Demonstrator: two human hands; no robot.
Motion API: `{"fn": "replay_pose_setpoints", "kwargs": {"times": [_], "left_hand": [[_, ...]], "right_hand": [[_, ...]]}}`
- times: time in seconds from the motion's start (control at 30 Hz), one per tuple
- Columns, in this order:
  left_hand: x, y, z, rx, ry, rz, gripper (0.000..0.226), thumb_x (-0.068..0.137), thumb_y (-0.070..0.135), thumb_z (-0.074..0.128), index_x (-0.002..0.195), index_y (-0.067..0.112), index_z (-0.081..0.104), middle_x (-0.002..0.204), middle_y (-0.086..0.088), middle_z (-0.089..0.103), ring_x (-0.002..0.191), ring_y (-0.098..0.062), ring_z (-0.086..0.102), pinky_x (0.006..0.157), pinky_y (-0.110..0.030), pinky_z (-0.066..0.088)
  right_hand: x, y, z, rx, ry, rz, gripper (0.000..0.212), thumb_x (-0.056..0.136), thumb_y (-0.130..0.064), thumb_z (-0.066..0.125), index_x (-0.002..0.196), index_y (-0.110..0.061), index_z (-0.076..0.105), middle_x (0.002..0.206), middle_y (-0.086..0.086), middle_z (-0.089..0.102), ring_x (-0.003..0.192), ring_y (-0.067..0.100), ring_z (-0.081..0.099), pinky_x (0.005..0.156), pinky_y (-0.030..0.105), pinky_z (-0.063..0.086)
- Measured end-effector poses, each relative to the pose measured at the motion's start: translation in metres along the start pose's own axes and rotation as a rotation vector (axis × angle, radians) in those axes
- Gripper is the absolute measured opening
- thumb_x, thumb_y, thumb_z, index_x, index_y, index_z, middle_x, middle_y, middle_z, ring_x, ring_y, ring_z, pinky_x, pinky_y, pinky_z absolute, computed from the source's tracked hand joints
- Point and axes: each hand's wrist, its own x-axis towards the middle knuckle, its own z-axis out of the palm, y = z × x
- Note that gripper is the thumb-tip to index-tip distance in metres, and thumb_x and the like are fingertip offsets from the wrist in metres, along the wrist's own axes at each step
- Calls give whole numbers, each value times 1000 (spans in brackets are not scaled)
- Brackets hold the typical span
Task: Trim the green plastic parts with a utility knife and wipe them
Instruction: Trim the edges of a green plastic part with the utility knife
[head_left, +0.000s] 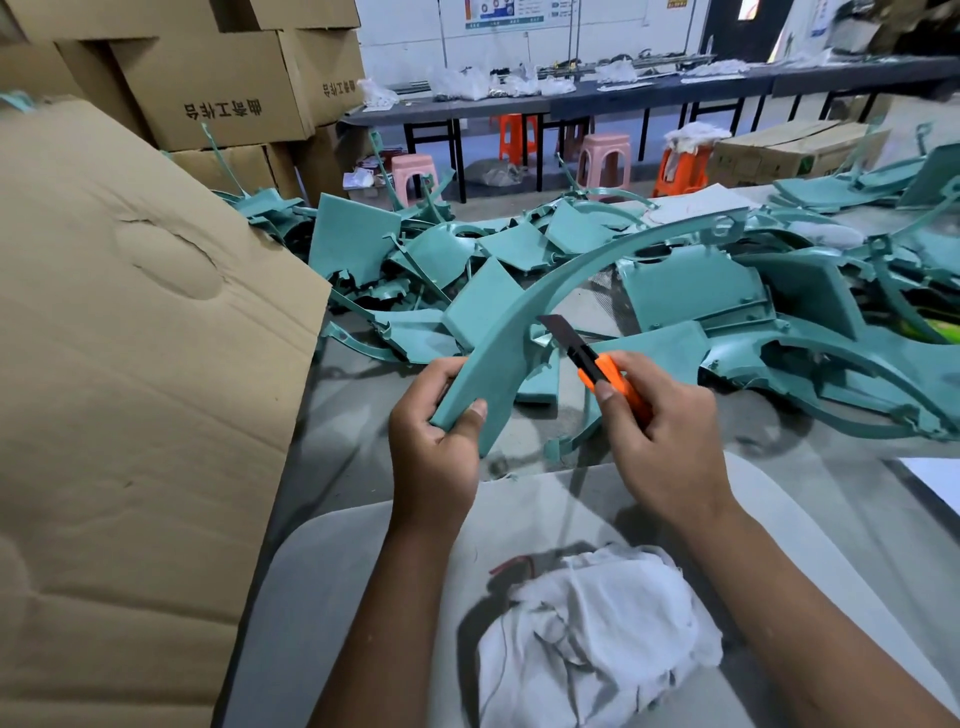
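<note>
Trimming: left hand (434, 447) grips curved green trim piece (524, 332); right hand (657, 436) clasps orange utility knife (597, 366).
Risk: blade slipping toward the left thumb.

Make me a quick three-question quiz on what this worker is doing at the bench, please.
1. True or false: the left hand holds the near end of the curved green part.
2. Which tool does the right hand grip? A) scissors B) orange utility knife C) pliers
3. What lies nearest the person, below the forearms?

Key: 1 true. 2 B, with its dark blade close against the part's inner edge. 3 A crumpled white rag, not in use at this moment.
</note>
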Motion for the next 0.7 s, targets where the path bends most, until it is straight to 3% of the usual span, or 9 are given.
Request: {"fn": "replay_pose_setpoints", "kwargs": {"times": [0.27, 0.47, 0.57, 0.63, 0.7], "left_hand": [[0, -1, 0, -42, 32, -22, 38, 82, -8, 63, 94, 28, 66, 85, 10, 65, 80, -10, 59, 71, -21, 50], [-1, -2, 9, -258, 97, -187, 36, 83, -10, 63, 93, 24, 68, 83, 7, 69, 76, -10, 63, 69, -22, 53], [-2, -2, 14, -290, 89, -232, 35, 84, -14, 63, 95, 19, 67, 85, 3, 70, 80, -14, 64, 72, -29, 55], [-3, -2, 16, -293, 102, -274, 34, 86, -16, 62, 100, 15, 66, 89, -1, 71, 84, -17, 67, 78, -37, 57], [-3, -2, 16, -297, 139, -321, 34, 87, -16, 63, 107, 12, 66, 95, -5, 73, 87, -19, 69, 84, -44, 59]], "right_hand": [[-4, -12, 10, -83, 72, -5, 5, 101, -19, 56, 102, -22, 60, 55, -11, 42, 54, 9, 49, 49, 17, 30], [-3, -7, 10, -148, 109, 35, 6, 102, -21, 52, 103, -21, 58, 58, -12, 44, 53, 8, 47, 50, 19, 28], [-4, 0, 14, -213, 44, 103, 2, 103, -20, 55, 102, -21, 57, 57, -11, 45, 52, 11, 46, 51, 33, 28], [-6, 2, 16, -210, 16, 87, 1, 103, -21, 57, 103, -21, 58, 57, -13, 45, 51, 8, 45, 50, 30, 27], [-6, 0, 18, -184, -20, 52, 2, 104, -23, 58, 104, -24, 59, 57, -13, 46, 53, 8, 50, 48, 17, 27]]}}
